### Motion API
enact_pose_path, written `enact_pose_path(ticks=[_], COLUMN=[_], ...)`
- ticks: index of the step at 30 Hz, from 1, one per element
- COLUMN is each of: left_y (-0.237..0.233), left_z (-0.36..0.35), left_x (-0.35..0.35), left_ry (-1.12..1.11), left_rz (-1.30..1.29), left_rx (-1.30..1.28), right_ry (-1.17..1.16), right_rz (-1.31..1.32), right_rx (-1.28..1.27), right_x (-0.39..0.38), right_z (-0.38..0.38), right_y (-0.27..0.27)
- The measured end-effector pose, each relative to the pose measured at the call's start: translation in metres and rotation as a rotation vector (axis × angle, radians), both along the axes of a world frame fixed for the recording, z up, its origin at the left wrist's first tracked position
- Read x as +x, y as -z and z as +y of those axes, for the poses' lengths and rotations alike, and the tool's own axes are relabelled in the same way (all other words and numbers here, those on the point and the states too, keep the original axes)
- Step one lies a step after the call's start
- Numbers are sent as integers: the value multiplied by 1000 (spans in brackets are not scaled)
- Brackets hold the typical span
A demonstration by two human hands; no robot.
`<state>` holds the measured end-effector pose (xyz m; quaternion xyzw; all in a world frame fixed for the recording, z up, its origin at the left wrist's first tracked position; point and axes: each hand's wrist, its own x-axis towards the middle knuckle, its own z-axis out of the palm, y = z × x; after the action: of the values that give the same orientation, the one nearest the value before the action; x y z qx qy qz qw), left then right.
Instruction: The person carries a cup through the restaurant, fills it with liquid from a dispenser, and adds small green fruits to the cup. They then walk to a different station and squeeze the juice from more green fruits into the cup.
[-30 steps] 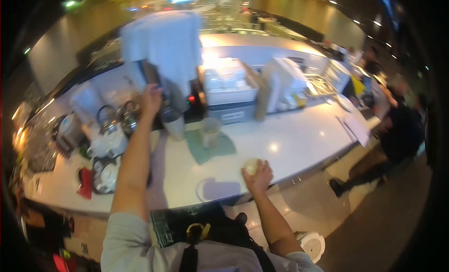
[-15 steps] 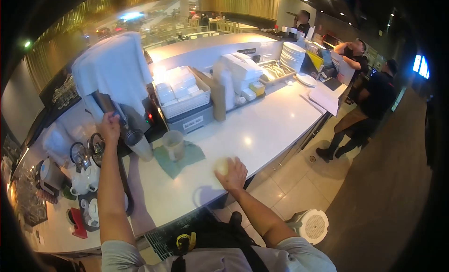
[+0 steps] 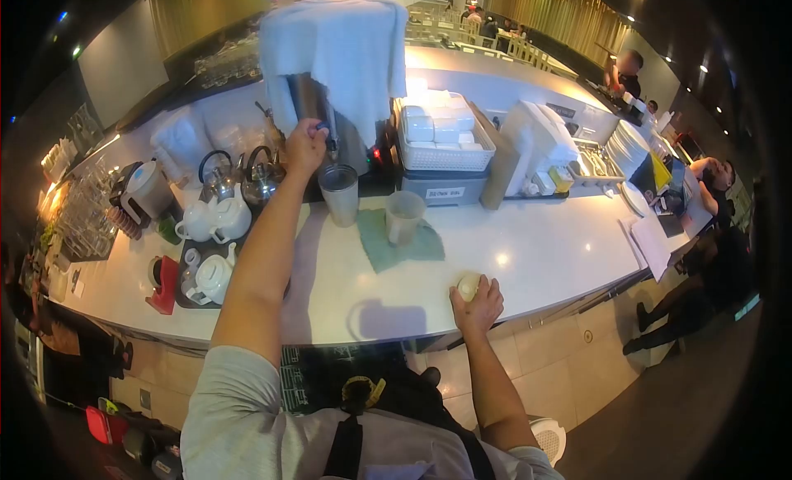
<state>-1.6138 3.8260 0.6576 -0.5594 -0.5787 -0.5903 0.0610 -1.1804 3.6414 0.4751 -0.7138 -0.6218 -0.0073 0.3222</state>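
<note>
My left hand (image 3: 306,146) is closed on the tap handle (image 3: 321,127) of a dispenser (image 3: 309,101) draped with a white towel (image 3: 334,35). A tall grey tumbler (image 3: 339,195) stands under the spout, tilted in the view; what is in it cannot be made out. My right hand (image 3: 480,307) grips a small, pale, round cup-like thing (image 3: 469,287) at the counter's front edge. Between the hands, a translucent plastic jug (image 3: 404,218) sits on a folded green cloth (image 3: 388,253).
White teapots (image 3: 229,218) stand on a dark tray (image 3: 198,294) at left, with kettles (image 3: 261,181) behind. A red tape dispenser (image 3: 162,284) lies beside them. A white basket of cups (image 3: 445,154), cutlery tray (image 3: 596,167) and plates (image 3: 625,150) line the back. People stand at far right.
My view has swung to the left, so the counter things appear farther right. My left hand stays on the tap handle and my right hand keeps the pale round thing.
</note>
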Motion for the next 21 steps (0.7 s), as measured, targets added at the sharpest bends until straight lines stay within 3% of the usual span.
enact_pose_path(ticks=[12,15,18,21], left_y=[-7,-11,-5,31], left_z=[-9,-23,-42,-51], left_x=[8,25,39,42], left_ry=[-24,-8,-6,-78], left_rz=[63,180,508,310], left_rx=[34,148,160,227], right_ry=[4,10,8,-6], right_rz=[22,17,22,22], right_rx=[-23,-30,-18,14], right_x=[-1,-1,1,2], right_z=[-1,0,0,0], right_y=[-5,-2,-4,-2])
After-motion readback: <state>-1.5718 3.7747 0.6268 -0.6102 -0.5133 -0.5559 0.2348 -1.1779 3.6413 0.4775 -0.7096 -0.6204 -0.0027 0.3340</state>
